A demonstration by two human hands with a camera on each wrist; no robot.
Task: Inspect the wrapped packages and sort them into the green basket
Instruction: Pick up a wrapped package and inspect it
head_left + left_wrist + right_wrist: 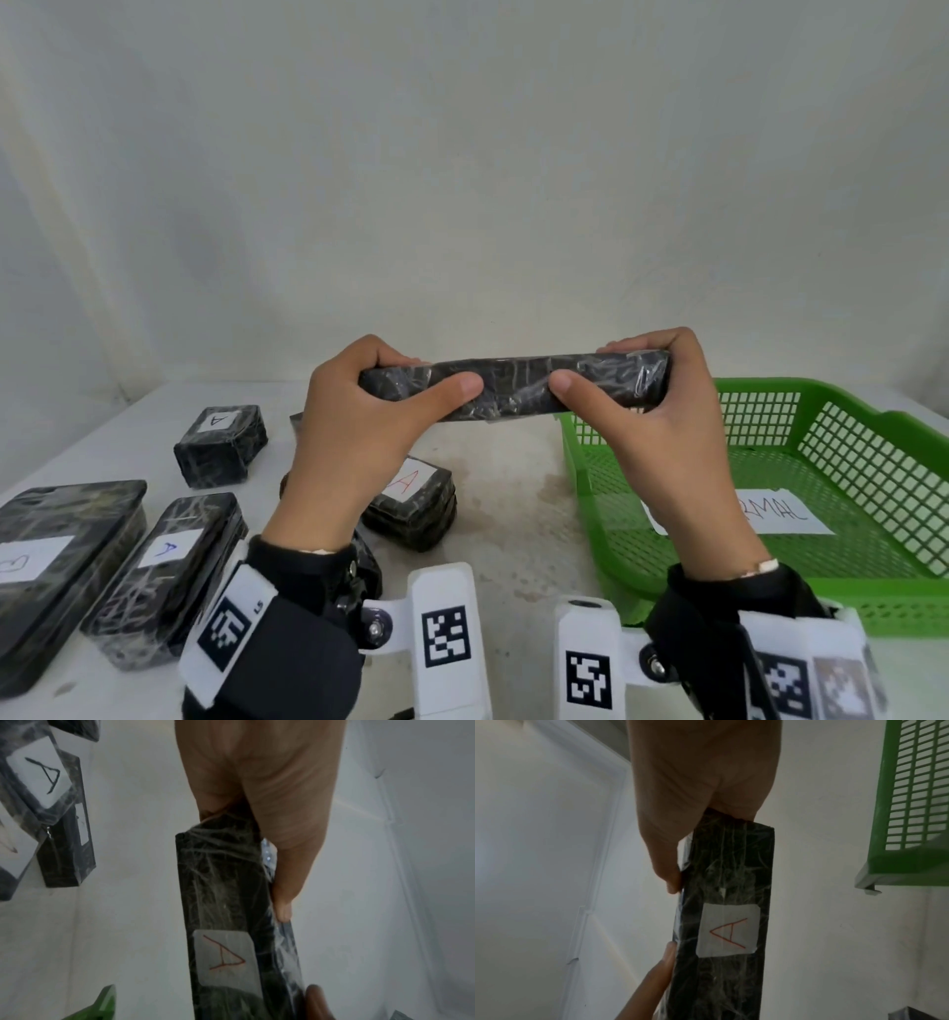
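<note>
Wrist markers (445,636), stained white table (518,493), pale wall (462,180)

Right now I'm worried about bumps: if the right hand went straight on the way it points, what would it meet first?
The right hand points away from the person, toward the pale wall. Beyond the wrapped package in its grip, nothing stands in that line; the green basket sits lower and to its right. Depth is unclear.

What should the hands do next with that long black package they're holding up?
Probably carry it right and lower it into the green plastic basket. The left hand and right hand both grip the long black plastic-wrapped package in the air beside the basket, and its white label with a red A already shows, so the check looks done.
</note>
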